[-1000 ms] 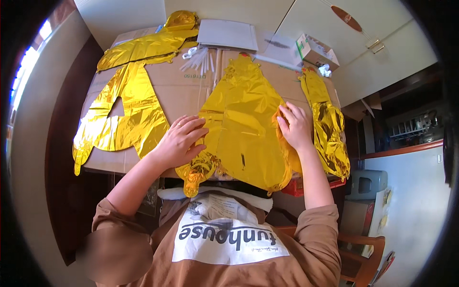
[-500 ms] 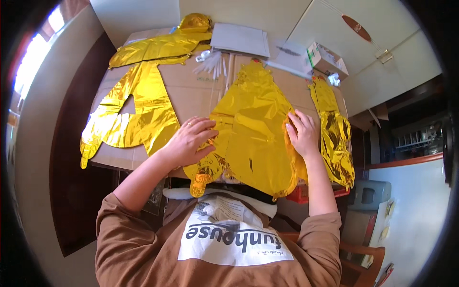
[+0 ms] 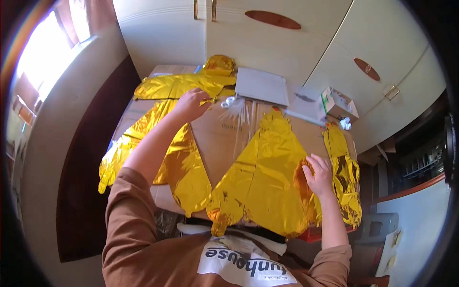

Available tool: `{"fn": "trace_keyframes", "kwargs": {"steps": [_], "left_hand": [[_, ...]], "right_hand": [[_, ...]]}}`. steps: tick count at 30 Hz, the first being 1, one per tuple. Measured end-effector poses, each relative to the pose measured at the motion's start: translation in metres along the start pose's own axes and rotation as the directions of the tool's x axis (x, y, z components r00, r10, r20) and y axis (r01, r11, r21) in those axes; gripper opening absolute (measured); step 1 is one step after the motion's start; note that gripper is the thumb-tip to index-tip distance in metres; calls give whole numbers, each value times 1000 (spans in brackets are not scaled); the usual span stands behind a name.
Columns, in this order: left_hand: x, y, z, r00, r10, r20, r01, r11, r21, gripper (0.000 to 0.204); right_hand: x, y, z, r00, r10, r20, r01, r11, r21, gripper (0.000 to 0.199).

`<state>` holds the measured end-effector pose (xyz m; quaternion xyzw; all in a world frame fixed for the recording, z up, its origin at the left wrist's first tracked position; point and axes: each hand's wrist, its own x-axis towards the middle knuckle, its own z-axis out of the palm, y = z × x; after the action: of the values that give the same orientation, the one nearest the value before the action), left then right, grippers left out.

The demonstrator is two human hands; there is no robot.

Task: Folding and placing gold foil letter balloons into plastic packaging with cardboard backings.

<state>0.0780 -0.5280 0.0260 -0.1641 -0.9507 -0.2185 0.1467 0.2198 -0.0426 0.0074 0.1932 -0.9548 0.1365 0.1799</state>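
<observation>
A flat gold foil balloon, roughly triangular, lies in front of me on brown cardboard. My right hand is at its right side, fingers curled on the raised, folded edge, where the foil looks orange. My left hand reaches to the back left, its thumb and fingers apart, over the tip of an A-shaped gold foil balloon. My forearm covers part of that balloon. Just right of these fingers are a small white roll-like thing and several thin clear straws.
More gold foil pieces lie at the back left and the right edge. A grey-white flat folder and an open small box stand at the back, before pale cabinets. Crumpled white tissue sits by the box.
My left hand has left the middle balloon's left edge and moved away from me toward the back left. My right hand stays at the right edge. The view has tilted up.
</observation>
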Motion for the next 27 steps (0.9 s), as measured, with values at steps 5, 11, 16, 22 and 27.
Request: {"fn": "trace_keyframes", "kwargs": {"steps": [5, 11, 16, 22, 27], "left_hand": [[74, -39, 44, 1000, -23, 20, 21, 995, 97, 38], [142, -21, 80, 986, 35, 164, -72, 971, 226, 26], [144, -55, 109, 980, 188, 61, -196, 892, 407, 13], [144, -45, 94, 972, -189, -140, 159, 966, -203, 23], [140, -63, 74, 903, -429, 14, 397, 821, -410, 28]], "right_hand": [[73, -36, 8, 986, -164, -17, 165, 985, 45, 25], [138, -63, 36, 955, -295, -14, 295, 946, 134, 23], [160, -65, 69, 925, -375, 56, 358, 913, 199, 21], [152, -82, 95, 916, -394, 83, 375, 909, 180, 17], [158, -81, 97, 911, -405, 83, 379, 898, 223, 14]]}}
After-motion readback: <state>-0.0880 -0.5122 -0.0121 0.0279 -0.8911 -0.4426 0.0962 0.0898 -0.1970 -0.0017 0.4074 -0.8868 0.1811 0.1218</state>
